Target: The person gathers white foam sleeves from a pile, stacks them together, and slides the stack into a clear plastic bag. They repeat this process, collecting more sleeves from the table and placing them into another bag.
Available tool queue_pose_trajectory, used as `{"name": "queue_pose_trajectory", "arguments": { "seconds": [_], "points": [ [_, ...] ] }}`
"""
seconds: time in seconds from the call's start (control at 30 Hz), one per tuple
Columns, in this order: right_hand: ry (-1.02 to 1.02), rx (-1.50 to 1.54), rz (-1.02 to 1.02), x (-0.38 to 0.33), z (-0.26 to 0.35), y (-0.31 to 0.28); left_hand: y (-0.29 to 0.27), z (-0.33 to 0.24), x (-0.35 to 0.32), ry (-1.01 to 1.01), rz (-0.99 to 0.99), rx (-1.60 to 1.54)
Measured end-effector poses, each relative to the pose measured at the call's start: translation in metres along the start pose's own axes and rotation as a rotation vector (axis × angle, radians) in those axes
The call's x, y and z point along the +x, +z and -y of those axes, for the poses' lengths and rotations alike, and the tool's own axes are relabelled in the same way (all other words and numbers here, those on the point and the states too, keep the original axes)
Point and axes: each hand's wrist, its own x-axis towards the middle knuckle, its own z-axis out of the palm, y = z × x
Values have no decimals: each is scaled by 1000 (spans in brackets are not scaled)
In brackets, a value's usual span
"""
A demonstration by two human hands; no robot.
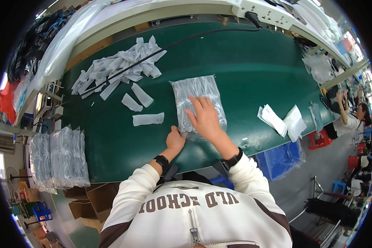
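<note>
In front of me on the green table lies a flat, clear plastic bag [194, 87] with something grey folded inside. My right hand [204, 118] rests on top of it, palm down, with the fingers spread. At the bag's near left corner, my left hand [176, 140] has its fingers curled and pinches the plastic edge. Left of the bag lie three loose translucent white strips, the nearest strip [148, 119] stretched sideways. What exactly is inside the bag cannot be made out.
A heap of white strips [124, 66] covers the far left, with a black cable [186, 40] crossing above it. Stacked grey packages [60, 157] stand at the left edge. White packets [283, 122] lie at the right. Another person [346, 120] sits beyond the right end.
</note>
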Motion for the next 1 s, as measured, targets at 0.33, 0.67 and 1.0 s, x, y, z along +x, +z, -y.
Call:
{"name": "queue_pose_trajectory", "arguments": {
  "seconds": [0.33, 0.67, 1.0],
  "points": [
    [-100, -394, 294, -19, -98, 93, -3, -35, -13, -54, 275, 54],
    [44, -406, 163, -13, -163, 48, 11, 0, -3, 71, 308, -153],
    [286, -243, 324, -129, -117, -10, -10, 25, -4, 49, 358, -760]
  ]
}}
